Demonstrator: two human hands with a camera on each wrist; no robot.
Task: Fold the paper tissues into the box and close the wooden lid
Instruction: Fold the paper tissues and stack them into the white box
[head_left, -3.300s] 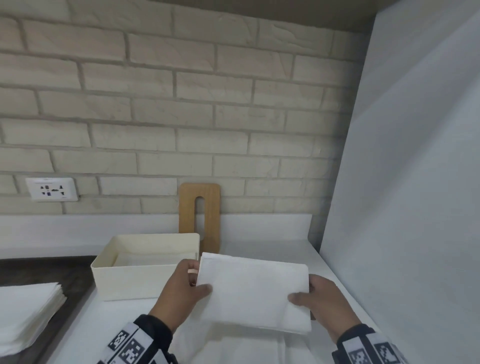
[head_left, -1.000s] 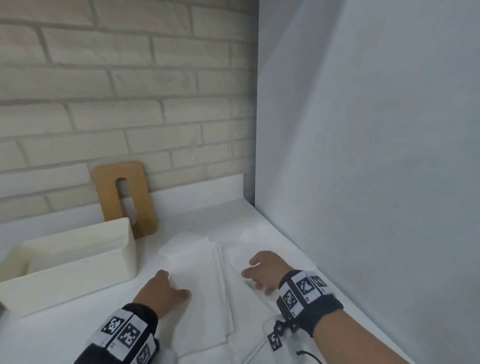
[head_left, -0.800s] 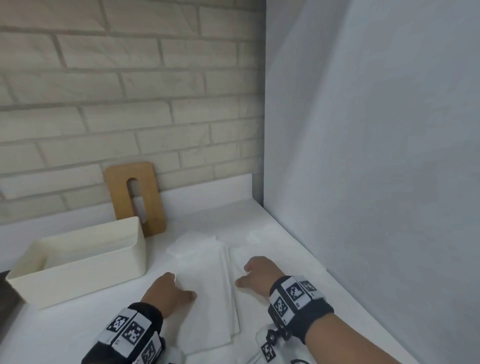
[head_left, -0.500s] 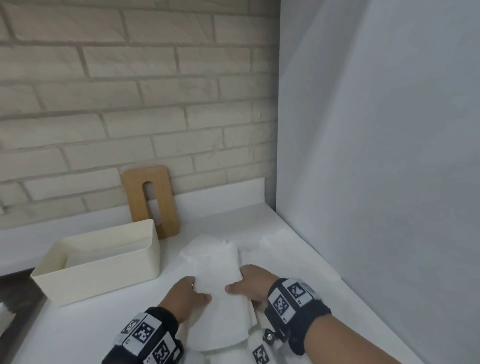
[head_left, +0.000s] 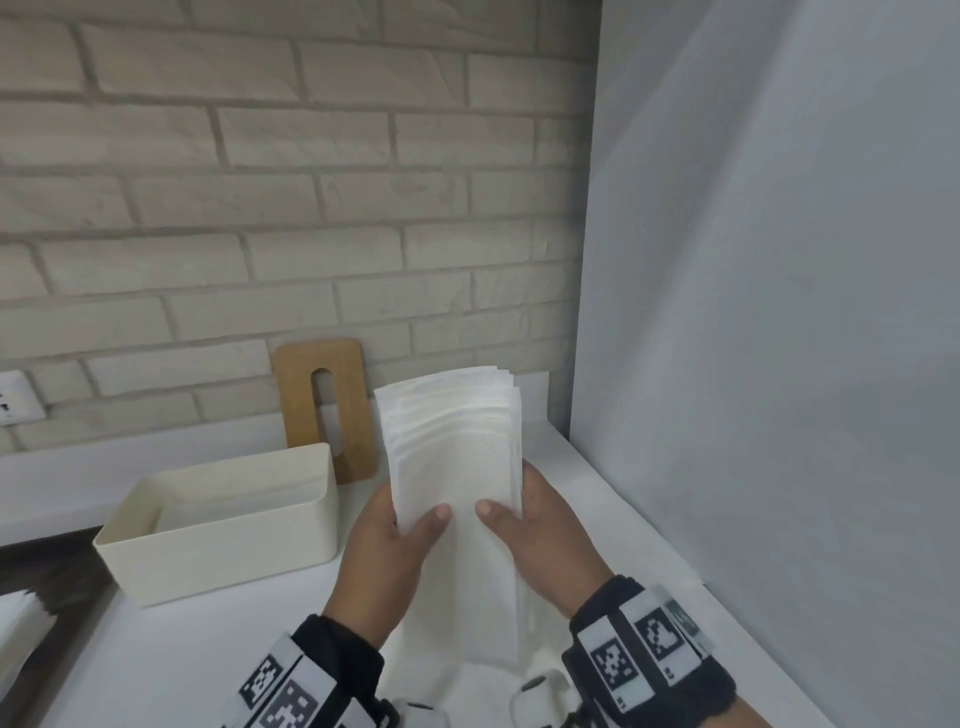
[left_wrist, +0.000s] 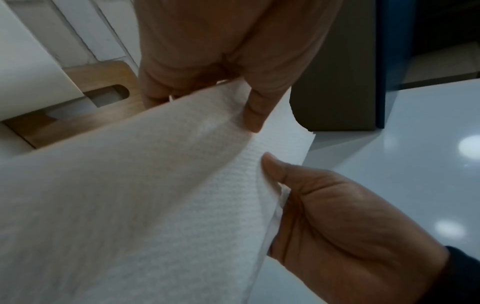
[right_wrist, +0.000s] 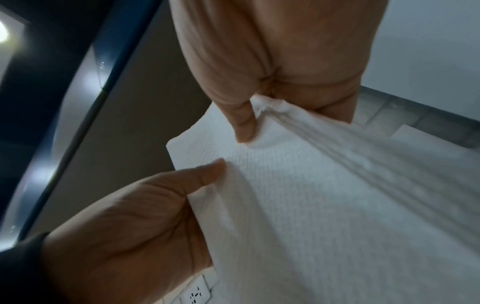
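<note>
I hold a narrow folded stack of white paper tissues (head_left: 457, 457) upright above the white counter. My left hand (head_left: 395, 540) grips its left edge and my right hand (head_left: 530, 530) grips its right edge, thumbs on the front. The left wrist view shows the tissues (left_wrist: 155, 185) pinched under my left thumb; the right wrist view shows the tissues (right_wrist: 337, 205) pinched by my right hand. The open cream box (head_left: 218, 525) stands left of my hands. Behind it, the slotted wooden lid (head_left: 322, 410) leans against the brick wall.
A grey-white panel (head_left: 779, 364) closes off the right side of the counter. More white tissue (head_left: 467, 686) lies on the counter under my wrists. Another tissue pile (head_left: 21, 623) sits at the far left on a dark surface. A wall socket (head_left: 13, 397) is at the left.
The tissue stack lay flat on the counter under both hands. Both hands closed on its long edges and lifted it upright. The view has also swung back left towards the box.
</note>
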